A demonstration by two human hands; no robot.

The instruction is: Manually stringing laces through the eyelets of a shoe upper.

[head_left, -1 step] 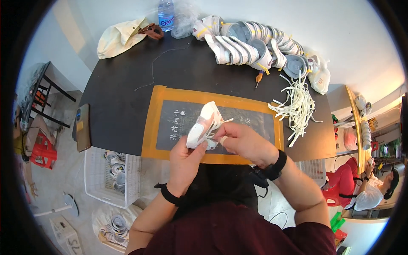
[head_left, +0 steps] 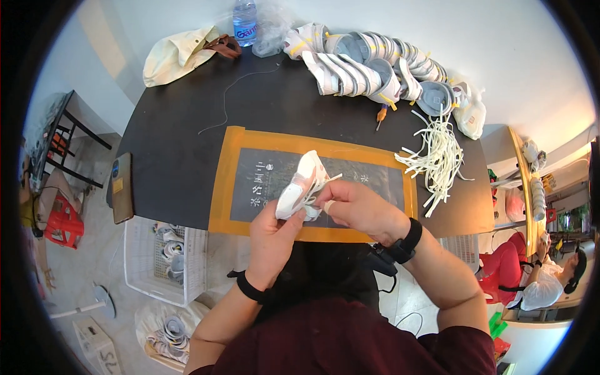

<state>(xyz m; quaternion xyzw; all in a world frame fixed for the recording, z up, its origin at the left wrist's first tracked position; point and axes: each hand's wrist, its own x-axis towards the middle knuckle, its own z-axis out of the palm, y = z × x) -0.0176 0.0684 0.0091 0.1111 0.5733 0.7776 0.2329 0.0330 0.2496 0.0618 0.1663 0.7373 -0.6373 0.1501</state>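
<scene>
A small white shoe point(head_left: 300, 184) is held up over an orange-bordered dark mat point(head_left: 225, 181) on the black table point(head_left: 175, 137). My left hand point(head_left: 272, 234) grips the shoe from below, around its sole and heel. My right hand point(head_left: 356, 209) is at the shoe's side, fingers pinched on a white lace point(head_left: 330, 180) that sticks out toward the right. Both wrists wear black bands.
A row of white shoes point(head_left: 362, 62) lies along the table's far edge, with a bundle of white laces point(head_left: 437, 156) at the right. A water bottle point(head_left: 245, 22), cream cloth point(head_left: 172, 56) and phone point(head_left: 122, 187) are nearby. A white basket point(head_left: 165, 259) stands below; another person point(head_left: 537, 281) sits far right.
</scene>
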